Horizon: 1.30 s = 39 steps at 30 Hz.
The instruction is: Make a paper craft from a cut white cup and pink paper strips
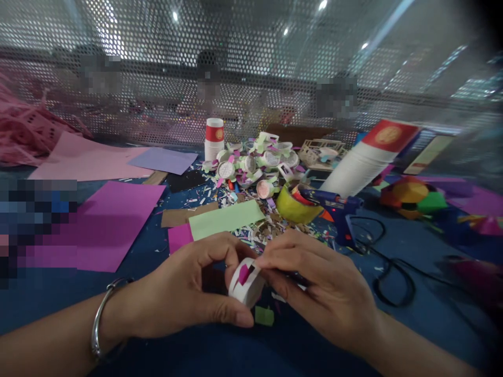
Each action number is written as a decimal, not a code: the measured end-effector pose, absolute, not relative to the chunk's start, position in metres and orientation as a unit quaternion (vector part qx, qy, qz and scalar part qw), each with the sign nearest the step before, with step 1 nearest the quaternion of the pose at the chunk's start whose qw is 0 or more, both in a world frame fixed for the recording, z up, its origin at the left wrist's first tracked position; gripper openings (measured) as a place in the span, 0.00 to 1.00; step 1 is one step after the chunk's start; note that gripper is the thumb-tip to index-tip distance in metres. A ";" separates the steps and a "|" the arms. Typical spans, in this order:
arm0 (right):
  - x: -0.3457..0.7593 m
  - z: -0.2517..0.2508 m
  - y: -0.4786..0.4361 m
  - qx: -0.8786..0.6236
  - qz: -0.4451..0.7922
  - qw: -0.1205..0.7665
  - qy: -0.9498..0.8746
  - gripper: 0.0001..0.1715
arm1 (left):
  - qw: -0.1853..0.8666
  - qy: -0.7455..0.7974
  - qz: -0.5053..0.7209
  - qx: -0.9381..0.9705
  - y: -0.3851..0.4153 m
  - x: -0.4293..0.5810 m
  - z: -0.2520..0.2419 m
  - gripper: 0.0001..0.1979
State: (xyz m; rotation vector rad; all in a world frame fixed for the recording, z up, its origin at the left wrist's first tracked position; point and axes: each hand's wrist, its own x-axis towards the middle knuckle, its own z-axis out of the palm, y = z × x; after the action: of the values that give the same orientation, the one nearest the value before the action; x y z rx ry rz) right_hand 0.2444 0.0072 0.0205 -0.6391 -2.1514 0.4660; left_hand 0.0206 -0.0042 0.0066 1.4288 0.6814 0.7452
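Note:
My left hand point(196, 283) holds a small, round, white paper cup piece point(250, 293), its thumb below and its fingers curled around the far side. A magenta paper tab point(243, 274) sits across a slot in the piece, beside a dark gap. My right hand point(318, 285) is closed in a pinch at the upper right edge of the piece. What lies between its fingertips is hidden. Just below, a small green paper scrap point(264, 316) rests on the blue tabletop point(188, 345).
Beyond my hands lie green paper point(228, 217), magenta sheets point(126, 220) and a pile of decorated cup pieces point(255, 162). A blue glue gun point(341, 209) rests near a yellow tape roll point(294, 207), its black cable point(393, 262) looping right. Stacked paper cups point(361, 162) lean behind.

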 end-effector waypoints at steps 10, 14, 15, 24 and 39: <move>0.245 0.021 0.007 -0.248 0.198 0.407 -0.856 0.12 | 0.670 0.264 0.338 0.606 -0.004 0.023 0.005 0.16; 0.246 0.021 0.008 -0.245 0.206 0.410 -0.854 0.10 | 0.677 0.262 0.340 0.597 -0.003 0.024 0.004 0.17; 0.246 0.021 0.008 -0.244 0.209 0.410 -0.854 0.10 | 0.680 0.260 0.339 0.596 -0.002 0.024 0.004 0.17; 0.249 0.018 0.012 -0.235 0.256 0.389 -0.854 0.09 | 0.733 0.256 0.289 0.561 0.000 0.020 0.002 0.15; 0.249 0.016 0.013 -0.288 0.386 0.285 -0.829 0.02 | 0.817 0.223 0.184 0.498 0.008 0.013 -0.001 0.19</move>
State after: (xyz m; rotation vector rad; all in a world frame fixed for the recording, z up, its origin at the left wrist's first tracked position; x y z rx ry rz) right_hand 0.2489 0.0134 0.0158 -0.7692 -2.2171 1.0330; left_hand 0.0127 0.0084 -0.0012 1.0624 0.4746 0.3919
